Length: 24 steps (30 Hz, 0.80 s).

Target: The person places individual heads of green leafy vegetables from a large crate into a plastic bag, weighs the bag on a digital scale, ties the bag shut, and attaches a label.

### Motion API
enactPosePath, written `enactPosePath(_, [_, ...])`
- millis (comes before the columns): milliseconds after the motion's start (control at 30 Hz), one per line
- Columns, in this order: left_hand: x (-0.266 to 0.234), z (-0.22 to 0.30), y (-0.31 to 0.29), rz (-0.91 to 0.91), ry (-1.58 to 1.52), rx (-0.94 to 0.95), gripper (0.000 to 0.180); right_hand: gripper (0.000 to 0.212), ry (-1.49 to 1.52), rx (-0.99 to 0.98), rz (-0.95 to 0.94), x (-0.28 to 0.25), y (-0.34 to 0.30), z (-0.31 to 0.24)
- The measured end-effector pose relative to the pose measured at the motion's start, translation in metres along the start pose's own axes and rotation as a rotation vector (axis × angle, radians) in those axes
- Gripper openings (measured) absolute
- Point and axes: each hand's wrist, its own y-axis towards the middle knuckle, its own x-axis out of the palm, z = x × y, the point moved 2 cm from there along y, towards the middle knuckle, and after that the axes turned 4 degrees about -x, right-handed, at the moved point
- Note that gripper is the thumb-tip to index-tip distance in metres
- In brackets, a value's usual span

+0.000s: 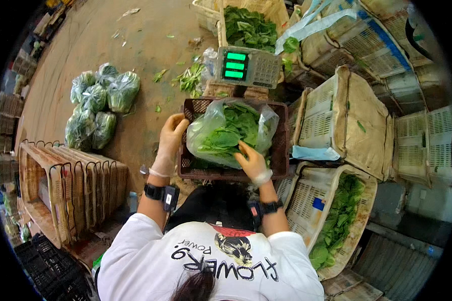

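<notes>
1. Sitting in a dark brown plastic crate [282,145], a clear plastic bag [211,133] stuffed with leafy greens [233,128] fills the middle of the view; the bag's mouth gapes open toward the top, and the crate rests just below a weighing scale [248,66] with a lit green display.
2. The right hand [251,161], in a thin translucent glove, lies on the near side of the bag, with fingers spread over the plastic and pressing into the leaves; it is laid on rather than clamped around anything.
3. The left hand [172,138], gloved likewise, curls over the crate's left rim beside the bag, its fingers closed on the rim's edge. Both wrists wear dark bands.
4. To the right, a pale slatted basket [306,200] lined with brown paper holds loose greens, touching the crate's lower right corner.
5. Above it, another lined basket [351,120] stands tilted on its side, and more pale baskets crowd the right edge.
6. Behind the scale, a further basket [266,10] carries a heap of dark green leaves.
7. Well apart on the left, a cluster of filled, tied bags [98,103] lies on the brown floor [135,45], with scattered leaf scraps nearby.
8. Near the lower left, a row of empty wooden-coloured crates [70,180] stands on edge.
</notes>
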Motion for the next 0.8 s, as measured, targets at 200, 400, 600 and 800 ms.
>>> enactPosePath(200, [0.009,0.017,-0.055,-0.028,0.124,0.248,0.021,0.073,-0.378,-0.014,0.518,-0.027,-0.011,0.006])
enactPosePath(400, [0.086,0.009,-0.055,-0.570,0.645,0.390,0.039,0.079,-0.757,0.078,0.369,-0.029,0.057,0.031])
enactPosePath(600, [0.141,-0.064,-0.011,-0.542,1.315,0.376,0.063,0.023,0.776,-0.005,0.636,-0.089,0.035,0.051])
enactPosePath(800, [0.160,-0.125,-0.017,-0.715,1.470,0.335,0.061,0.028,0.758,-0.046,0.659,-0.119,-0.001,0.096])
